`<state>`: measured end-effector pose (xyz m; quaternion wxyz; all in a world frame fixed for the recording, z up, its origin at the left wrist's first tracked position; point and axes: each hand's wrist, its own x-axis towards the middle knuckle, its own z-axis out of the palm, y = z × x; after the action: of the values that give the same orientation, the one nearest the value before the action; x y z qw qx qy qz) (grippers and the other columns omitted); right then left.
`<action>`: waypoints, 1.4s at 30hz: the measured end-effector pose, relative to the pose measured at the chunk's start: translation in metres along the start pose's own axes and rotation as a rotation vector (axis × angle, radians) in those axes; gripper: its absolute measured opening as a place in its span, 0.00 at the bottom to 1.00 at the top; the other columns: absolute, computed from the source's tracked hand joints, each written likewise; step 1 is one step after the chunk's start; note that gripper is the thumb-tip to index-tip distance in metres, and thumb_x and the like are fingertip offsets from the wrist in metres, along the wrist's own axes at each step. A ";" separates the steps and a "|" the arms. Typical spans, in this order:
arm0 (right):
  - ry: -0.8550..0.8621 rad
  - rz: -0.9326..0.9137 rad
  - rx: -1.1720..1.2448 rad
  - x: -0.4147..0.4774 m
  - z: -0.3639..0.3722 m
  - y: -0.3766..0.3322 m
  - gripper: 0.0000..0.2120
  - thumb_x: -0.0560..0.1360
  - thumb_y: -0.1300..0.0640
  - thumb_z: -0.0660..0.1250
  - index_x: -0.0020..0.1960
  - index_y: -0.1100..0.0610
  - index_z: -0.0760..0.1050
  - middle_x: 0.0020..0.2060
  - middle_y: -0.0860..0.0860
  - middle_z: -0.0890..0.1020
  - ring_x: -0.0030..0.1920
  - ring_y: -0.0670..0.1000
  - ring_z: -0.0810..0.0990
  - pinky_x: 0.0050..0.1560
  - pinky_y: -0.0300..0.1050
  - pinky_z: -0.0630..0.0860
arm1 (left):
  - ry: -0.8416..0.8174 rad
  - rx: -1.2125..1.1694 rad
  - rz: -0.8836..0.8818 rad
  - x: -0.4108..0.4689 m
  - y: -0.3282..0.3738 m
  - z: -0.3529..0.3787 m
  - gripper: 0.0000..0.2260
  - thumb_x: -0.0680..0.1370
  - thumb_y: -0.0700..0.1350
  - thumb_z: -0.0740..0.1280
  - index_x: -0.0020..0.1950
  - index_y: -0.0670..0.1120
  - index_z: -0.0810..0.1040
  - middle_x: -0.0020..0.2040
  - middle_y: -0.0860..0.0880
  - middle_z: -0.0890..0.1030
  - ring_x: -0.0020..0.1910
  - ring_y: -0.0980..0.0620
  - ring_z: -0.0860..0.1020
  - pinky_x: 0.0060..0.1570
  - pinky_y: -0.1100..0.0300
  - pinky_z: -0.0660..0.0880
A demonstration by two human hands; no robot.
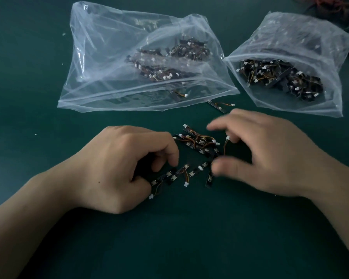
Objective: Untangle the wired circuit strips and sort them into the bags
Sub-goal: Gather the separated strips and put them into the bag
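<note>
A tangle of black circuit strips (197,142) with orange wires and white plugs lies on the green table between my hands. My left hand (117,168) has its fingers curled down onto a row of strips (175,175) and holds their left end. My right hand (270,154) is blurred; its thumb and fingers curl around the right side of the tangle, and a wire with a white plug (227,138) runs under its fingers. Two clear plastic bags lie behind: a large one (109,63) on the left and a smaller one (302,45) on the right, both holding several strips.
One loose strip (220,105) lies on the green table (169,238) between the two bags, and another strip (177,95) sits at the large bag's mouth. A pile of red and dark wires (334,7) is at the far right corner.
</note>
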<state>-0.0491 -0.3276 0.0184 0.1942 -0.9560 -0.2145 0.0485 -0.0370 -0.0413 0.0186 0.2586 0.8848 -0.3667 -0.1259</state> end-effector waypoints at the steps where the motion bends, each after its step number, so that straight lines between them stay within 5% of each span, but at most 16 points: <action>1: -0.068 -0.025 0.014 -0.002 -0.003 0.004 0.40 0.69 0.16 0.55 0.70 0.41 0.72 0.47 0.35 0.71 0.48 0.39 0.73 0.44 0.45 0.73 | -0.002 0.004 0.006 0.000 0.000 0.000 0.24 0.59 0.42 0.65 0.52 0.61 0.76 0.43 0.59 0.77 0.40 0.56 0.76 0.36 0.59 0.73; 5: -0.178 -0.003 0.118 -0.002 -0.011 0.010 0.46 0.58 0.16 0.65 0.71 0.34 0.71 0.51 0.34 0.72 0.56 0.40 0.75 0.52 0.45 0.76 | 0.040 -0.013 0.033 0.002 -0.004 0.003 0.21 0.63 0.42 0.68 0.52 0.60 0.80 0.43 0.59 0.77 0.41 0.57 0.77 0.38 0.60 0.74; 8: -0.172 -0.017 0.144 -0.001 -0.010 0.011 0.42 0.62 0.19 0.66 0.71 0.36 0.74 0.51 0.35 0.73 0.56 0.41 0.76 0.52 0.48 0.77 | 0.069 -0.087 0.063 0.004 -0.005 0.007 0.14 0.69 0.42 0.72 0.49 0.59 0.84 0.43 0.58 0.78 0.41 0.56 0.79 0.39 0.56 0.76; 11: -0.150 -0.041 0.152 -0.001 -0.007 0.010 0.40 0.64 0.21 0.66 0.72 0.37 0.74 0.50 0.34 0.74 0.55 0.39 0.76 0.51 0.40 0.74 | 0.038 -0.128 0.073 0.003 -0.006 0.005 0.15 0.68 0.44 0.74 0.51 0.59 0.85 0.45 0.57 0.79 0.43 0.54 0.80 0.41 0.52 0.77; 16: -0.142 -0.051 0.266 -0.003 0.000 0.002 0.46 0.63 0.23 0.70 0.78 0.32 0.62 0.47 0.35 0.80 0.47 0.45 0.76 0.43 0.36 0.69 | 0.026 -0.070 0.088 0.002 -0.004 0.005 0.15 0.67 0.52 0.75 0.53 0.62 0.83 0.47 0.59 0.77 0.45 0.57 0.79 0.43 0.52 0.77; 19: -0.128 -0.164 0.360 -0.005 0.003 0.000 0.38 0.72 0.41 0.73 0.79 0.38 0.63 0.46 0.38 0.82 0.43 0.52 0.78 0.43 0.40 0.73 | 0.046 -0.069 0.090 0.003 -0.005 0.006 0.15 0.70 0.51 0.76 0.56 0.61 0.83 0.47 0.59 0.77 0.44 0.56 0.79 0.42 0.52 0.77; 23: -0.134 -0.174 0.355 -0.005 0.003 0.004 0.40 0.70 0.58 0.73 0.78 0.39 0.66 0.48 0.37 0.83 0.43 0.53 0.78 0.44 0.42 0.74 | 0.058 -0.083 0.100 0.003 -0.006 0.007 0.14 0.72 0.47 0.76 0.57 0.59 0.84 0.47 0.60 0.77 0.45 0.57 0.79 0.43 0.51 0.78; 29: -0.062 -0.132 0.380 -0.002 0.013 0.001 0.29 0.69 0.46 0.79 0.68 0.38 0.77 0.43 0.38 0.83 0.36 0.53 0.75 0.38 0.40 0.73 | 0.032 -0.075 0.091 0.003 -0.003 0.006 0.17 0.72 0.45 0.74 0.59 0.58 0.84 0.51 0.59 0.79 0.47 0.55 0.80 0.46 0.49 0.77; 36: 0.018 -0.084 0.392 0.000 0.017 -0.004 0.27 0.68 0.38 0.80 0.65 0.38 0.78 0.37 0.37 0.84 0.31 0.52 0.75 0.33 0.39 0.72 | 0.053 0.084 0.133 0.002 0.004 0.010 0.20 0.69 0.61 0.74 0.59 0.59 0.81 0.52 0.62 0.76 0.48 0.61 0.76 0.51 0.52 0.72; 42: 0.049 -0.078 0.284 0.000 0.017 -0.011 0.28 0.68 0.33 0.73 0.66 0.39 0.76 0.36 0.40 0.79 0.33 0.45 0.76 0.34 0.37 0.68 | 0.087 0.079 0.186 0.004 -0.002 0.014 0.14 0.77 0.51 0.73 0.63 0.56 0.83 0.54 0.59 0.78 0.50 0.57 0.77 0.52 0.51 0.73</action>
<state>-0.0567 -0.3129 0.0068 0.3344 -0.9107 -0.2378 0.0472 -0.0383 -0.0480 0.0058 0.2498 0.8609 -0.4405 -0.0483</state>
